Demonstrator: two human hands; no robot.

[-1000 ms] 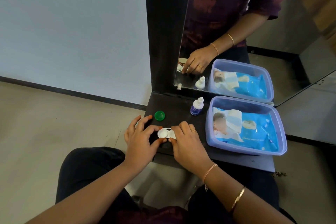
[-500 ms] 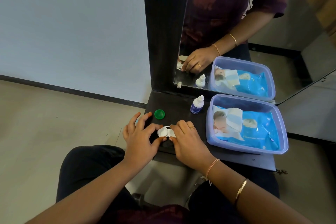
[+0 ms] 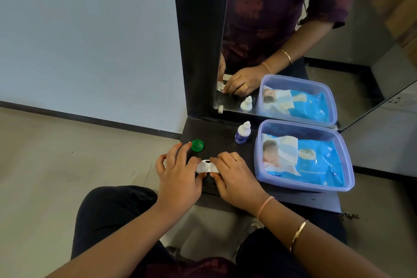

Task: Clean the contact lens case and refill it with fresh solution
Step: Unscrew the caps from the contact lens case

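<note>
A white contact lens case (image 3: 205,166) lies on the black shelf (image 3: 216,140) near its front edge. My left hand (image 3: 178,176) pinches the case's left well between thumb and index finger. My right hand (image 3: 234,176) covers the right well, fingertips pressed on it; what lies under them is hidden. A loose green cap (image 3: 197,145) rests on the shelf just beyond my left fingertips. The small solution bottle (image 3: 242,133), white top and blue label, stands upright behind the case.
A translucent blue tub (image 3: 303,187) holding a pack of wet wipes (image 3: 302,158) fills the shelf's right side. A black-framed mirror (image 3: 282,40) rises at the back and reflects the scene. My knees are below the shelf's front edge.
Both hands stay on the lens case in the same spot; the fingers have shifted only slightly. The camera view has drifted a little.
</note>
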